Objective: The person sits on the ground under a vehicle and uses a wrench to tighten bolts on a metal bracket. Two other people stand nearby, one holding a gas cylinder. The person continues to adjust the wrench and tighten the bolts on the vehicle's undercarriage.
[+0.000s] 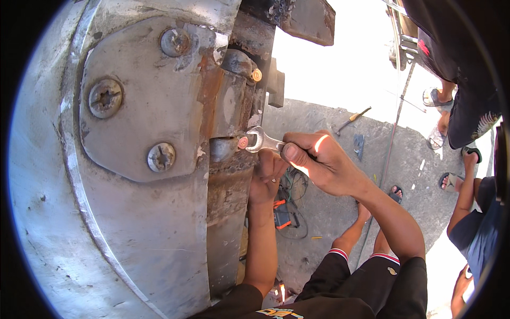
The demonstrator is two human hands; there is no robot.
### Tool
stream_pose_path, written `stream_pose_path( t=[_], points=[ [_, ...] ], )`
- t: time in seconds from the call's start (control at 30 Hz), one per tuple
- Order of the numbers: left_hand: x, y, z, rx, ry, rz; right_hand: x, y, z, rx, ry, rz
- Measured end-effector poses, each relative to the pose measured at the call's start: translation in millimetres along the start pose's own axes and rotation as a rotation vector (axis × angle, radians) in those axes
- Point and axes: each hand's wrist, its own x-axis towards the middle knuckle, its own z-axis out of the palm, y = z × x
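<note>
My right hand (325, 166) is closed round the shank of a silver open-end wrench (270, 143), thumb on top. The wrench's jaw is at a copper-coloured bolt end (243, 143) in the lower hinge knuckle of a worn metal door; whether it grips the bolt I cannot tell. Just below the jaw, my left hand (269, 168) reaches up beside the hinge with its fingers curled. What those fingers hold, if anything, is hidden. A second bolt end (256, 75) shows higher up on the hinge (229, 103).
Three large slotted screws, one of them a screw (105, 98) at the left, fasten the hinge plate (143, 122). On the concrete lie a yellow-handled tool (353, 119) and an orange-and-black device (283, 215) among cables. Other people (475, 212) are at the right.
</note>
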Motion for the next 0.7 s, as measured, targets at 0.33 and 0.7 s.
stream_pose_path(
  t=[0.33, 0.7],
  points=[
    [-2.5, -2.0, -29.9, 0.001, -0.152, 0.009, 19.4, 2.9, -21.8, -0.324, -0.188, -0.076],
    [-2.1, -2.0, -25.1, -0.075, -0.245, 0.051, 6.8, 13.7, 3.9, -0.137, -0.053, -0.093]
  ],
)
